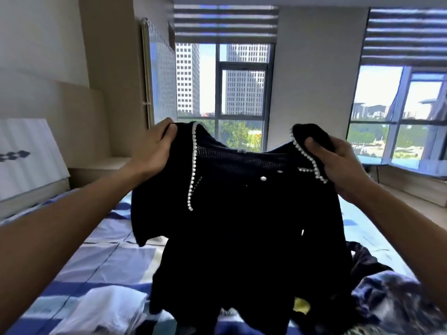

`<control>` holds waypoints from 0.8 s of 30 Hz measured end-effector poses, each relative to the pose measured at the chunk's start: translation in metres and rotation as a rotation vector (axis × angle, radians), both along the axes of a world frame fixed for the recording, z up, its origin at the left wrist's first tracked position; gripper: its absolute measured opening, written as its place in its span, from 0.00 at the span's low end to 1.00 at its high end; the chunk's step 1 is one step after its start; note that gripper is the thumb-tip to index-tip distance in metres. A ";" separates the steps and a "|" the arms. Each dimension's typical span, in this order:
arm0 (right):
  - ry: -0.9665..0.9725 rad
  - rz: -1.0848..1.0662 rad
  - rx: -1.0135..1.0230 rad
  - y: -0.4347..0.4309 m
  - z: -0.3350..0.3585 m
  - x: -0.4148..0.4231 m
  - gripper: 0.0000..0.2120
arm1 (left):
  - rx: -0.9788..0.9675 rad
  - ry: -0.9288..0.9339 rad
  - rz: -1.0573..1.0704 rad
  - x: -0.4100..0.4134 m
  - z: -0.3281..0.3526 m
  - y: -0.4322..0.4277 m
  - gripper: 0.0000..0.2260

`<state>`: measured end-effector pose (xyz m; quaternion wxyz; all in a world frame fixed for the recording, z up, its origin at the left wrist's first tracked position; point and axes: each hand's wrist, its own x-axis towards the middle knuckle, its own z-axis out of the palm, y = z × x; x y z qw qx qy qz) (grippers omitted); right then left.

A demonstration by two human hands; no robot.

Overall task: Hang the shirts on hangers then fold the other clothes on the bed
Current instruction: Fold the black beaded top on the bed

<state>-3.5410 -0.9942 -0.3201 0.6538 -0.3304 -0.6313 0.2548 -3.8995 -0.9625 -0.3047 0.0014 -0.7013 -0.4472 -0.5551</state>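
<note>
A black knit top (pixel 246 226) with pearl trim along its collar and pearl buttons hangs spread out in the air above the bed. My left hand (pixel 154 148) grips its left shoulder, thumb on the front of the fabric. My right hand (pixel 338 160) grips the right shoulder, where the knit is bunched over my fingers. The hem droops onto a heap of dark clothes (pixel 387 298) at the lower right. No hanger is in view.
The bed (pixel 101 257) has a blue, white and grey checked sheet. A white garment (pixel 106 310) lies at the lower left, a yellow scrap (pixel 301 305) under the top. A headboard stands left; windows and a low ledge are behind.
</note>
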 end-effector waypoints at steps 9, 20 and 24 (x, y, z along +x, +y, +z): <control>-0.097 0.000 0.150 -0.068 0.114 0.004 0.18 | 0.386 0.146 -0.117 -0.012 0.104 -0.047 0.20; -0.303 0.018 -0.638 0.070 -0.046 -0.010 0.24 | -0.201 0.290 0.042 -0.019 -0.065 0.066 0.16; -0.390 -0.165 -0.678 0.148 -0.148 -0.034 0.19 | -0.575 0.546 0.459 -0.011 -0.151 0.130 0.18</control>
